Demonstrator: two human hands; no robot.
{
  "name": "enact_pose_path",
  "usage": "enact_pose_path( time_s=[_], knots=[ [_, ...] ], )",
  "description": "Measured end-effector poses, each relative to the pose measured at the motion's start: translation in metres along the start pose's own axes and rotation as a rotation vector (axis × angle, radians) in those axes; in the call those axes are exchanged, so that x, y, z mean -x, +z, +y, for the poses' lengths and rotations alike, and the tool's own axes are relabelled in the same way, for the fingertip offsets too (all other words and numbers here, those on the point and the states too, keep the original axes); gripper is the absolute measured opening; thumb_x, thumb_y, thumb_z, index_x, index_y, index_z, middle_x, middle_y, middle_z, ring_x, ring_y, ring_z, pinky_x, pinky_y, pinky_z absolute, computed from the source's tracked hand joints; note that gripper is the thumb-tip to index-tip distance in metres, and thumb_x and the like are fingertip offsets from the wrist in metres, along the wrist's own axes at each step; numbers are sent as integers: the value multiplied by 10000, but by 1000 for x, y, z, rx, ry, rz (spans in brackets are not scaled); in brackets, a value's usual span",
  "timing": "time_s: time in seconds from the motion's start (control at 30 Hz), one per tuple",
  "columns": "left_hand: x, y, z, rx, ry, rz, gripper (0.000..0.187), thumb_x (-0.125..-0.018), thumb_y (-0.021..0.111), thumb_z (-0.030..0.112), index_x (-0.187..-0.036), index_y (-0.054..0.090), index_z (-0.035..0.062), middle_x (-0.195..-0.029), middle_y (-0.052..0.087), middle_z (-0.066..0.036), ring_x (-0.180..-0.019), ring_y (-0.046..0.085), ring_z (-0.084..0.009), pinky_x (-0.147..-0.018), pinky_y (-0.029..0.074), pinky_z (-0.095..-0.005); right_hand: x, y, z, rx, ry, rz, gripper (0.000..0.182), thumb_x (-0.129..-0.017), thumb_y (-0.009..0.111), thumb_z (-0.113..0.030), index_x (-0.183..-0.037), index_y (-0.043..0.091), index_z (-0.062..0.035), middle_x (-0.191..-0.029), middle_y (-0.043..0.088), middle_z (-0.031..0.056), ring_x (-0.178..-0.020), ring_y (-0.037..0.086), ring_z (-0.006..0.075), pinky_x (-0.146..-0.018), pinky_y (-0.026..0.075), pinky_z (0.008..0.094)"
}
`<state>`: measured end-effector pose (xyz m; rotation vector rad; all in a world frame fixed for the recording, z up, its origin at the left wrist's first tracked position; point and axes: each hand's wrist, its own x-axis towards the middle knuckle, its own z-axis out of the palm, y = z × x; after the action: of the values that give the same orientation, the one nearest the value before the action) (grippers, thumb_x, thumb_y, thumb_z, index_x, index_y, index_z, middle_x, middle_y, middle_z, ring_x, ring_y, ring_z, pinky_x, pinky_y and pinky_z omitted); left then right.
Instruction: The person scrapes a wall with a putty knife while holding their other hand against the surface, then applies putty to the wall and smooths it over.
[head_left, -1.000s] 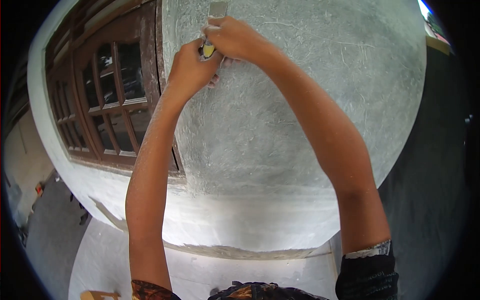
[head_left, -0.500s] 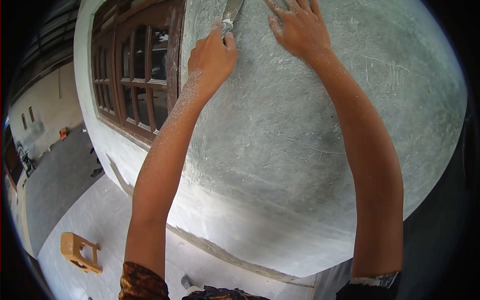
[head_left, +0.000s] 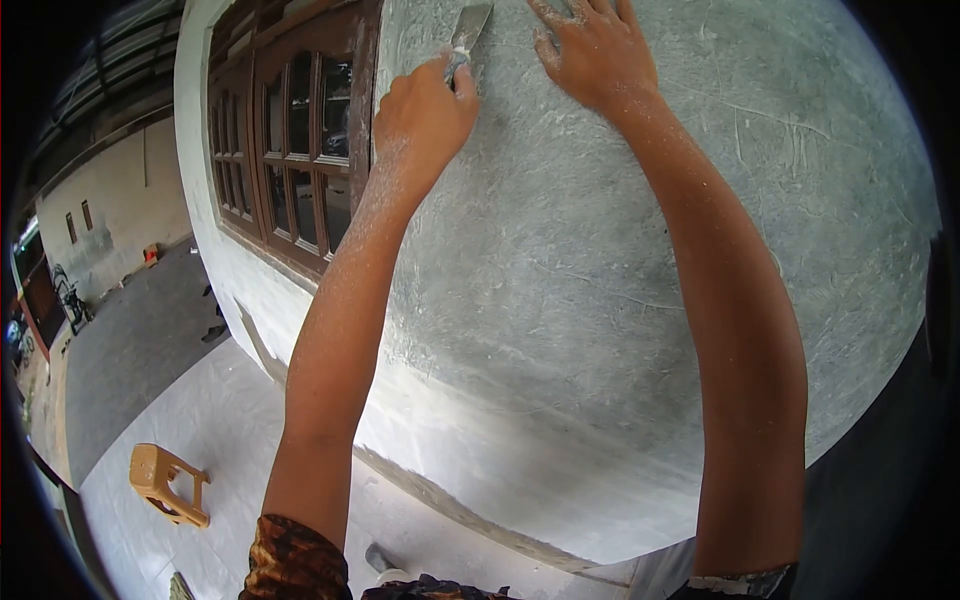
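My left hand (head_left: 428, 115), dusted with pale powder, is closed around the handle of a putty knife (head_left: 473, 28). Its flat metal blade points up along the grey plastered wall (head_left: 560, 220), close to the window frame; whether the blade edge touches the surface is hard to tell. To the right, my right hand (head_left: 600, 60) rests on the wall with fingers spread and holds nothing. Its fingertips are partly cut off by the top of the view. Dust also coats my left forearm.
Left of the wall's grey area is a brown wooden window (head_left: 285, 150) with glass panes. A tan plastic stool (head_left: 170, 483) stands on the tiled floor (head_left: 225, 400) at lower left. Farther back are a paved yard (head_left: 140, 330) and a cream building (head_left: 120, 210).
The putty knife sits slightly lower in view, showing more of its blade, and my left hand is nearer the window frame. My right hand stays on the wall. The view has shifted a little.
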<state>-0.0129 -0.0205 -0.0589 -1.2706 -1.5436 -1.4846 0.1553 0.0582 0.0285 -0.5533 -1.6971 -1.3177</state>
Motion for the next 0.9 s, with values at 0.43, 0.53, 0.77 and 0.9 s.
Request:
enact_pose_path(
  time_s=[0.43, 0.53, 0.77, 0.9],
  knots=[
    [3, -11, 1, -82, 6, -45, 484, -971, 543, 395, -1363, 648, 130, -1138, 709, -269, -1106, 655, -476, -983, 513, -533, 0, -5, -3, 49, 33, -61, 561, -999, 554, -295, -1511, 473, -80, -1633, 342, 157, -1542, 239, 336, -1272, 150, 518],
    [-12, -13, 6, -33, 22, -50, 486, -972, 541, 392, -1365, 647, 126, -1130, 710, -275, -1101, 661, -473, -977, 516, -541, -1, -15, -7, 37, 44, -98, 559, -1004, 546, -295, -1514, 466, -81, -1640, 330, 150, -1546, 227, 332, -1274, 147, 514],
    [-2, -17, 2, -21, 52, -113, 480, -975, 533, 379, -1371, 644, 131, -1122, 704, -299, -1096, 667, -471, -972, 517, -554, 4, -4, -8, 44, 55, -102, 573, -1004, 538, -314, -1526, 452, -92, -1655, 300, 149, -1552, 205, 336, -1276, 134, 513],
    [-14, -22, 4, -25, 46, -160, 507, -976, 534, 389, -1409, 610, 135, -1150, 696, -303, -1101, 664, -480, -982, 518, -544, 2, -5, -9, 67, 52, -119, 601, -992, 550, -347, -1535, 447, -112, -1657, 291, 159, -1554, 198, 343, -1277, 123, 513]
  ],
)
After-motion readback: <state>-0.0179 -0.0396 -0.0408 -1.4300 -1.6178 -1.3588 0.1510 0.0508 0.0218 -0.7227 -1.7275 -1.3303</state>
